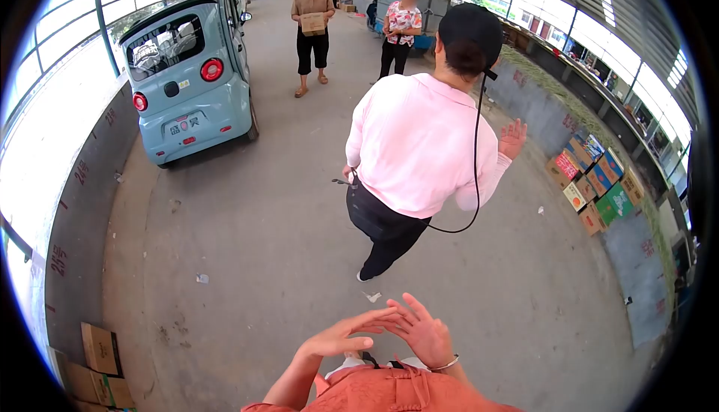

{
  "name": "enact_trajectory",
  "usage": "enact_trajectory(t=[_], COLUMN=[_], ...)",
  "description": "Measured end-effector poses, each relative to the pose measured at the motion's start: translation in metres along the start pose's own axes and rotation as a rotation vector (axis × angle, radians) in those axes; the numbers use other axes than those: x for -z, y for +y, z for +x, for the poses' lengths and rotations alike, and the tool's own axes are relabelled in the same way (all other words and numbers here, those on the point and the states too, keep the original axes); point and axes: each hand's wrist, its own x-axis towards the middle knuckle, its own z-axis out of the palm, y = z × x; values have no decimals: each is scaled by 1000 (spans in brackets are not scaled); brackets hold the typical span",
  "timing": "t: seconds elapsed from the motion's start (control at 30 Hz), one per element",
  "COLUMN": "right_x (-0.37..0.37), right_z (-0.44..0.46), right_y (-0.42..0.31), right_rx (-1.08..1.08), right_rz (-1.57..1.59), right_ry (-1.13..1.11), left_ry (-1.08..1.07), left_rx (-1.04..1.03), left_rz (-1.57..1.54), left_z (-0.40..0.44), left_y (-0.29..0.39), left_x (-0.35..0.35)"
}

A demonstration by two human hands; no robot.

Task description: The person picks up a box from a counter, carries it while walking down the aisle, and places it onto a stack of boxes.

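Observation:
My left hand (341, 337) is raised in front of my orange shirt (397, 393), its fingers stretched out toward the right. My right hand (425, 335), with a bracelet (447, 363) at the wrist, is held up with its fingers extended. The fingertips of the two hands meet or overlap; I cannot tell whether they press together. Neither hand shows anything in it. Just ahead, a person in a pink top (427, 142) and black cap (472, 34) walks with a black cable (477, 165) hanging down the back.
A light blue mini car (191, 108) stands at the left. Farther ahead, one person carries a cardboard box (313, 24), and another stands in a floral shirt (403, 19). Stacked cartons (599, 180) lean by the right wall; more boxes (101, 348) sit at lower left.

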Motion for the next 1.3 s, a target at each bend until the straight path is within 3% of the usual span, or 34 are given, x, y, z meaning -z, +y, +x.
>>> enact_trajectory(t=[0.63, 0.87, 1.3], right_x=[32, 76, 172], right_z=[129, 198, 294], right_y=[-4, -36, -140], right_rx=[-234, -223, -108], right_rz=[55, 18, -95], right_ry=[-256, -286, -122], left_ry=[376, 436, 288], left_rx=[69, 122, 118], left_rz=[89, 194, 204], left_z=[6, 76, 263], left_y=[21, 26, 18], left_x=[61, 100, 195])
